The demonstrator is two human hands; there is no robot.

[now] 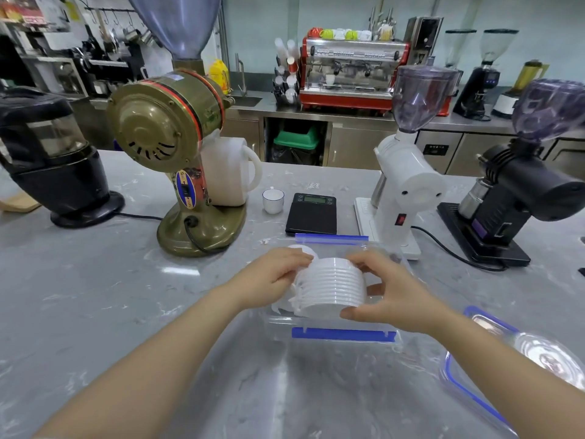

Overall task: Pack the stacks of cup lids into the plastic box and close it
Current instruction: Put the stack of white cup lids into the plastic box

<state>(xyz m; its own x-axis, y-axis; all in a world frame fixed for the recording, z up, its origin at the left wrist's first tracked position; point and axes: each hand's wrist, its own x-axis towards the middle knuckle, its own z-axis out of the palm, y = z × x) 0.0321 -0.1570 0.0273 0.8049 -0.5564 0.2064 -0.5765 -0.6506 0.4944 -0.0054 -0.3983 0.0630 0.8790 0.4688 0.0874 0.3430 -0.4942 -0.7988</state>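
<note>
Both hands, left (272, 282) and right (391, 297), clasp a white stacked cup-lid column (330, 288) over the clear blue-latched plastic box (343, 333); black digital scale (311, 213) behind, box lid (468, 388) right on grey marble worktop (126, 280).

Box (343, 334): centre of surface (126, 296)
Lid stack (330, 288): in box
Scale (311, 213): 12 o'clock
Box lid (474, 384): 4 o'clock

Both bare forearms extended forward; left hand (271, 278) and right hand (390, 296) curled inward, palms facing, fingers gripping.
</note>
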